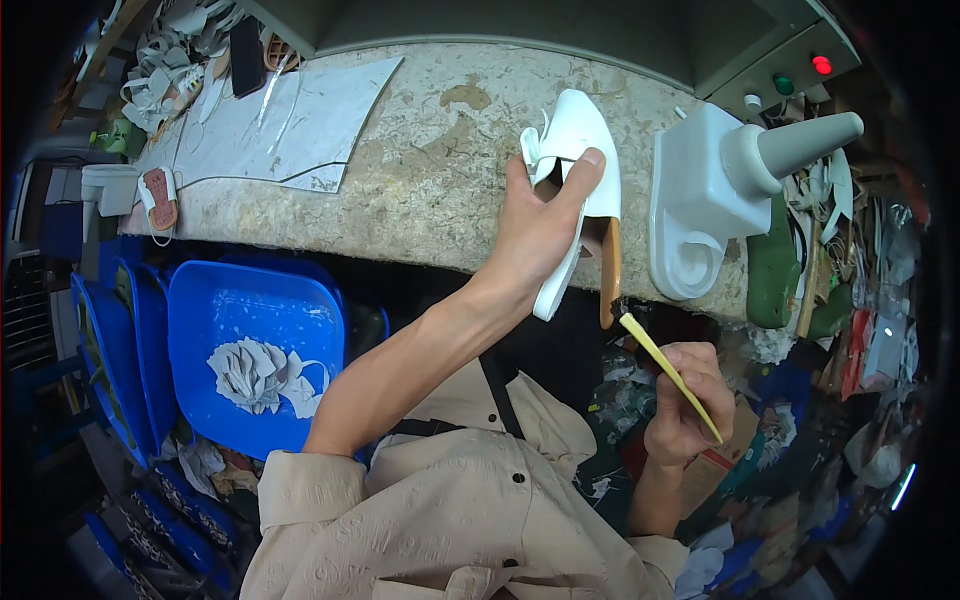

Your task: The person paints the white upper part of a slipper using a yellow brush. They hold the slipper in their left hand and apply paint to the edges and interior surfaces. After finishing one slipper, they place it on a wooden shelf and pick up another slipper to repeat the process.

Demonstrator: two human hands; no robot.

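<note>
My left hand point(535, 225) is closed around a white shoe point(590, 125) over the bench edge, toe pointing away from me. Its thumb lies on top of the white upper. A bare tan strip point(610, 270) shows along the right side of the heel end. Between the fingers of my right hand point(690, 400) is a thin yellow-handled brush point(665, 370), slanting up to the left. The dark brush tip is close to the tan strip's near end; whether they touch I cannot tell. To the right stands a white plastic container point(690, 190) with a grey cone-shaped spout.
A stained bench point(450, 150) runs across, with a pale sheet point(280, 115), a dark phone point(246, 60) and a small brown sole piece point(158, 200) on its left. Below left, a blue basin point(200, 330) holds pale cut pieces. A grey housing point(760, 75) with red and green buttons stands behind.
</note>
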